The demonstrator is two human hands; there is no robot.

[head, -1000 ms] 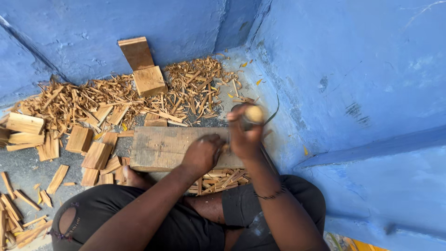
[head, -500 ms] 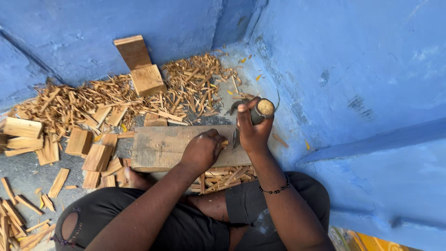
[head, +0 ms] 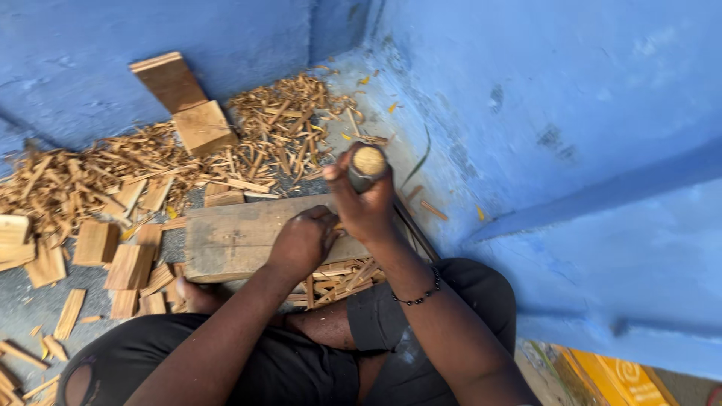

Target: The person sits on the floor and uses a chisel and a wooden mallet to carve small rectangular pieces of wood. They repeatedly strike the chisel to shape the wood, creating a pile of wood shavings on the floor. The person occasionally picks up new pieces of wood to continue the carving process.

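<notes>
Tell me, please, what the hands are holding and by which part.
The right hand grips a tool's round wooden handle just below its top end. The left hand rests on the wooden block; whether it holds anything is hidden.

Walls (head: 587, 90) were blue, wood splinters (head: 271, 135) & block (head: 241, 237) tan, shorts (head: 301, 368) black, box (head: 617, 376) orange.

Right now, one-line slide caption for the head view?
Seated person's right hand grips a wooden-handled tool while the left hand rests on a wooden block, split sticks piled around.
</notes>
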